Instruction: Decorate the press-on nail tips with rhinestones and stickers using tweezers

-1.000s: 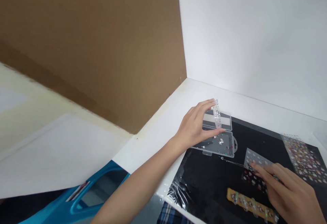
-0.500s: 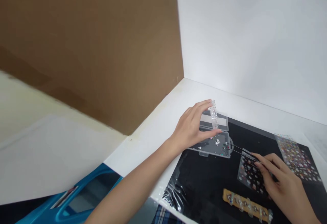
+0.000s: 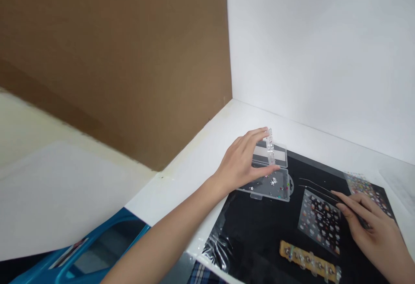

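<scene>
Your left hand (image 3: 241, 163) pinches a clear studded plastic strip (image 3: 269, 148) upright between fingers and thumb, just over an open transparent box (image 3: 269, 184) (tiny gems (image 3: 274, 181) scattered inside) at the top edge of the black mat (image 3: 259, 236). Your right hand (image 3: 372, 228) grips slender tweezers (image 3: 319, 191), tips pointing toward the box, above a sheet of gem-like stickers (image 3: 319, 221) near the mat's right side.
</scene>
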`<state>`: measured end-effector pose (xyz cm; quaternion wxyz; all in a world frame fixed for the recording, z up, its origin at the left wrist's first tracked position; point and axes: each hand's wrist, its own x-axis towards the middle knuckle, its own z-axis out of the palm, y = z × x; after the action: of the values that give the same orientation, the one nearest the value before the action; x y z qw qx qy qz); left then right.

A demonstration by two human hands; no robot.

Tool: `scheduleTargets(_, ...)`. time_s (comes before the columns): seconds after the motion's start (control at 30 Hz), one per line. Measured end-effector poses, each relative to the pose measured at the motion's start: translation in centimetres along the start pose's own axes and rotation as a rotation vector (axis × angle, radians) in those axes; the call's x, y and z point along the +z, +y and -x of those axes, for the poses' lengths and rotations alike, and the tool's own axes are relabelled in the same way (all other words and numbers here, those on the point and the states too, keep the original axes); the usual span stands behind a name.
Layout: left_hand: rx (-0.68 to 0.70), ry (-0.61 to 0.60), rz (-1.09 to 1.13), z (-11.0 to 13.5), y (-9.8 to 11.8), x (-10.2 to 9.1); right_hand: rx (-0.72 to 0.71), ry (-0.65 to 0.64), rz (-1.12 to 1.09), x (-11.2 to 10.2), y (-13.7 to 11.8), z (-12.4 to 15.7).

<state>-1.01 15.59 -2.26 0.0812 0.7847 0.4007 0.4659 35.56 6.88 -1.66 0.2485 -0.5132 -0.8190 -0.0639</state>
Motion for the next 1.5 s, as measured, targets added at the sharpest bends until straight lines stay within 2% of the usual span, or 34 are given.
scheduleTargets(0.17, 0.0, 0.0, 0.009, 0.1, -0.2, 0.1, 0.091, 0.083, 0.182, -1.0, 1.6, 0.1)
scheduleTargets(0.4, 0.002, -0.087, 0.214, 0.3, -0.1, 0.0, 0.064, 0.039, 0.301, -2.7, 3.1, 0.0)
scheduleTargets(0.63, -0.017, -0.178, 0.203, 0.5, -0.1, 0.1, 0.053, -0.013, 0.3, -3.2, 4.2, 0.3)
scheduleTargets(0.87, 0.025, -0.174, 0.135, 0.6, -0.4, 0.3, 0.076, -0.04, 0.248, -2.9, 4.5, 0.2)
scheduleTargets(1.13, 0.052, -0.146, 0.096, 0.5, -0.4, 0.4, 0.074, 0.013, 0.15, -2.2, 2.9, 0.0)
scheduleTargets(1.33, 0.057, -0.11, 0.069, 0.4, -0.2, 0.6, -0.102, 0.113, 0.082, 0.1, -1.7, -0.6)
scheduleTargets(1.43, 0.075, -0.096, 0.067, 0.3, -0.1, 0.5, -0.213, 0.119, 0.135, 0.1, -3.1, -0.9)
scheduleTargets(1.5, 0.079, -0.094, 0.064, 0.2, 0.0, 0.4, -0.232, 0.12, 0.125, -0.2, -3.3, -1.0)
